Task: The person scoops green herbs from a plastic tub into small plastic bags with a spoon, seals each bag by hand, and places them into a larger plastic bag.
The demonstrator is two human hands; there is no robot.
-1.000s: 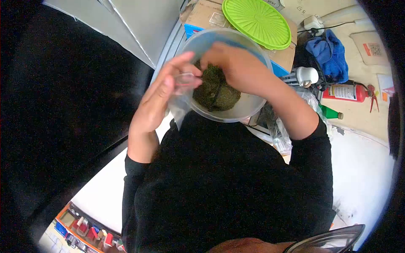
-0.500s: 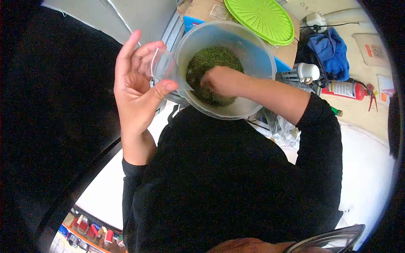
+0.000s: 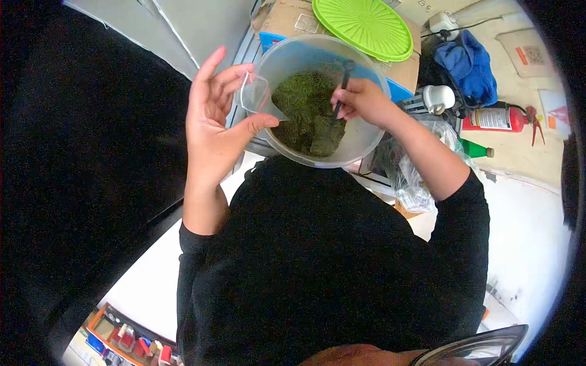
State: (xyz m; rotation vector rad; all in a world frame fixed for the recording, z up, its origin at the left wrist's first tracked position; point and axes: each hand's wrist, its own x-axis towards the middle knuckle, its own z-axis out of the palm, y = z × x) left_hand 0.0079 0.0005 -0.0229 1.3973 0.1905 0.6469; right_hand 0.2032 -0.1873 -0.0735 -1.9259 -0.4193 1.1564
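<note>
My left hand (image 3: 213,122) is closed on a small clear zip bag (image 3: 255,94), its mouth held apart between the fingertips and thumb. The bag hangs at the left rim of a translucent plastic bucket (image 3: 366,143). Dried, crumbled green herb (image 3: 302,100) covers the bucket's bottom. Inside the bucket, at the right, my right hand (image 3: 361,105) pinches a thin black utensil handle (image 3: 343,88). Its lower end is down at the herb, and I cannot make out its shape.
Behind the bucket a green ribbed lid (image 3: 366,27) lies on a cardboard box (image 3: 287,18). To the right are a white cup (image 3: 438,99), a blue cloth (image 3: 470,67), a fire extinguisher (image 3: 497,119), a green bottle (image 3: 476,148) and crumpled clear plastic (image 3: 418,177).
My right hand has drawn back to the right from the herb, and the black handle now shows in it. My left hand has shifted slightly right with the bag.
</note>
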